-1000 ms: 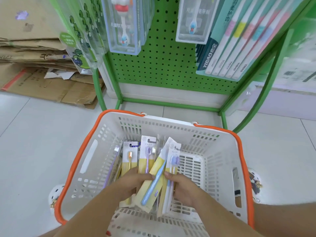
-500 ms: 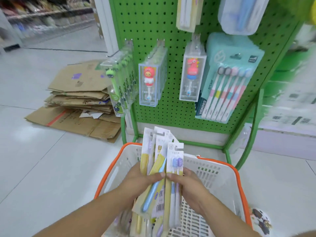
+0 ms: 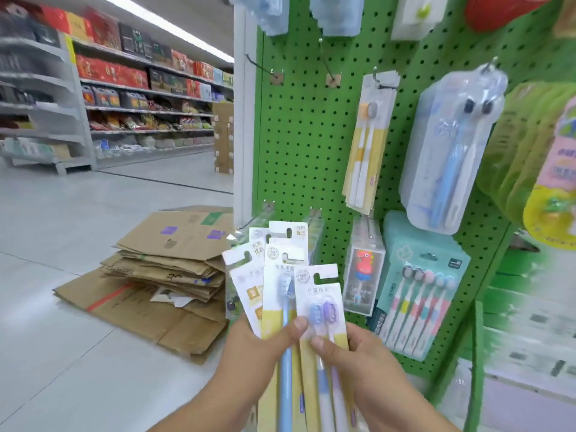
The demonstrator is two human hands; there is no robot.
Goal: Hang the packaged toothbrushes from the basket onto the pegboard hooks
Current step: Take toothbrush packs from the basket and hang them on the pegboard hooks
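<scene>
The left hand (image 3: 258, 347) grips a fan of packaged toothbrushes (image 3: 274, 275), its thumb pressed on the front. The right hand (image 3: 358, 353) pinches the front pack (image 3: 321, 307) with curled fingers. The packs are held up just in front of the green pegboard (image 3: 305, 151), below two bare hooks (image 3: 265, 68).

Partly hidden "YIBAO" — lower edge of teal multi-brush pack (image 3: 417, 294)

Fanned yellow-and-white toothbrush packs (image 3: 282, 285) upright before green pegboard (image 3: 311, 157)
</scene>
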